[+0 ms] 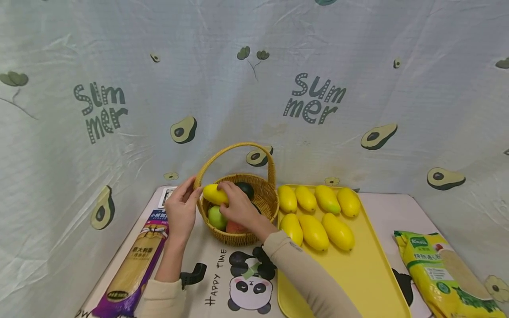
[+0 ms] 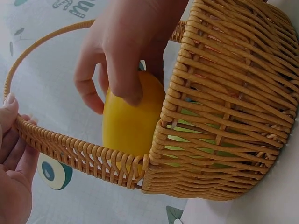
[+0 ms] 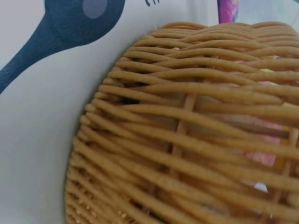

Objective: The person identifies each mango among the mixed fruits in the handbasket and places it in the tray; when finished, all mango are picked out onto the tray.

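A wicker basket (image 1: 236, 238) with an arched handle (image 1: 212, 160) stands near the back wall. My left hand (image 1: 180, 212) holds the left side of that handle, thumb and fingers on either side of it. In my right hand (image 1: 240, 205) is a yellow mango (image 1: 213, 193), gripped over the left rim of the basket, just inside the handle. Below it in the basket lie a green apple (image 1: 217, 217), a reddish fruit (image 1: 235, 227) partly covered by the right hand, and a dark green fruit (image 1: 245, 189). The right wrist view shows only the basket's woven wall (image 3: 187, 130) close up.
Right of the basket, a yellow tray (image 1: 358, 274) carries several mangoes (image 1: 312, 232) in two rows. A pack of spaghetti (image 1: 133, 265) lies at the left. A yellow Knorr bag (image 1: 441, 269) lies at the far right. Behind everything hangs a printed curtain (image 1: 222, 88).
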